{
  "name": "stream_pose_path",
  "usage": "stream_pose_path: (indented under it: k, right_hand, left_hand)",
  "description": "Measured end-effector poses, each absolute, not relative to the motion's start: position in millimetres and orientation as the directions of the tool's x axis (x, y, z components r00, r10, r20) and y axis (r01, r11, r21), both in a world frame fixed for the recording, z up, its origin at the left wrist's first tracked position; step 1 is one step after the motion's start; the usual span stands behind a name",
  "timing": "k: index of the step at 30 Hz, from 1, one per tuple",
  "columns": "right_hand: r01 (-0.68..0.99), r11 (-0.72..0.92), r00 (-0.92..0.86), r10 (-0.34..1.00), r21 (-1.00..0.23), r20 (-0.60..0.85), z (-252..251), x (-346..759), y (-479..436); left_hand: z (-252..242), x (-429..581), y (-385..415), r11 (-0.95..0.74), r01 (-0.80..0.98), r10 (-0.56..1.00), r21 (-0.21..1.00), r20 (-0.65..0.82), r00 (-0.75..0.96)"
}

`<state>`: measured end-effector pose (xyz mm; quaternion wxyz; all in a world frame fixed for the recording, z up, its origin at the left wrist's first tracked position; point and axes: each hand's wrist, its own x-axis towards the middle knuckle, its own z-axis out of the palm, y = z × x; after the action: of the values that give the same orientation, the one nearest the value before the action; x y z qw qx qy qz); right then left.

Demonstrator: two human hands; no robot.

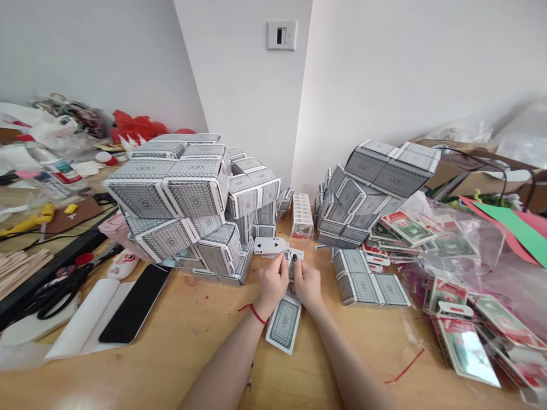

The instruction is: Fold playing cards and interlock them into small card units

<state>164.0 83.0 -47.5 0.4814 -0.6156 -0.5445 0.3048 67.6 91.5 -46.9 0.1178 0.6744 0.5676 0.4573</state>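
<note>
In the middle of the head view, my left hand [272, 280] and my right hand [307, 281] are close together, fingers closed on a playing card [291, 272] between them. The fingers hide most of this card. Just beyond, a face-up spade card [269, 245] lies on the table, partly tucked behind my fingertips. A patterned-back card [284, 323] lies face down between my wrists, its far end under the hands. Stacked blocks of folded cards stand on both sides, a large stack [192, 188] at left and another stack [363, 193] at right.
A low block of folded cards [363, 285] sits right of my hands. Farther right are red card boxes [461, 341] and plastic wrap. At left lie a black phone [135, 304], scissors [68, 290] and a glue gun [32, 219]. A clear card box [301, 215] stands behind.
</note>
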Motion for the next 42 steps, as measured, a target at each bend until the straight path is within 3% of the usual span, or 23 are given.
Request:
stream_pose_path:
  k: [3, 6, 9, 12, 14, 18, 22, 26, 33, 38, 42]
  right_hand:
    - [0.450, 0.099, 0.260, 0.936, -0.888, 0.236, -48.7, 162.6, 82.2]
    - [0.278, 0.021, 0.249, 0.964, -0.960, 0.093, -48.9, 160.5, 83.1]
    - [0.064, -0.049, 0.160, 0.986, -0.997, -0.038, -46.8, 159.0, 83.9]
    - [-0.048, -0.012, 0.068, 0.998, -0.999, -0.016, -43.6, 159.0, 84.3]
    - [-0.096, 0.008, 0.050, 0.999, -0.995, 0.003, -42.7, 159.9, 84.6]
    - [-0.067, 0.031, 0.119, 0.993, -0.997, 0.023, -45.5, 163.4, 85.8]
    - [0.145, 0.076, 0.182, 0.978, -0.986, 0.102, -50.3, 166.9, 87.6]
    - [0.279, 0.096, 0.215, 0.964, -0.955, 0.159, -53.1, 167.3, 89.1]
    - [0.110, -0.035, 0.177, 0.984, -0.993, -0.015, -53.5, 163.9, 86.7]
    - [-0.037, -0.095, 0.141, 0.985, -0.995, -0.099, -47.6, 157.6, 83.7]
    - [-0.100, -0.071, 0.125, 0.989, -0.993, -0.083, -43.5, 155.5, 82.6]
  left_hand:
    - [-44.1, 67.3, 91.5, -0.304, 0.633, 0.891, 0.711, 0.448, -0.076]
    - [-39.4, 68.1, 92.0, -0.268, 0.493, 0.919, 0.828, 0.373, -0.127]
    - [-36.5, 70.3, 94.1, -0.200, 0.227, 0.955, 0.953, 0.241, -0.171]
    - [-36.6, 71.2, 97.0, -0.078, -0.037, 0.990, 0.996, 0.073, -0.125]
    - [-37.9, 69.8, 98.6, -0.030, -0.124, 0.997, 0.992, 0.022, -0.069]
    - [-41.7, 63.3, 101.5, -0.113, -0.059, 0.993, 0.992, 0.112, -0.024]
    - [-45.5, 58.4, 104.7, -0.213, 0.101, 0.977, 0.972, 0.212, 0.021]
    - [-48.9, 59.6, 106.2, -0.175, 0.194, 0.984, 0.965, 0.175, 0.015]
    - [-47.2, 64.8, 105.9, -0.092, 0.205, 0.995, 0.974, 0.098, -0.022]
    - [-42.8, 70.0, 105.6, 0.033, 0.040, 0.999, 0.999, -0.032, -0.018]
    - [-40.6, 72.6, 103.9, 0.186, -0.064, 0.982, 0.980, -0.184, 0.030]
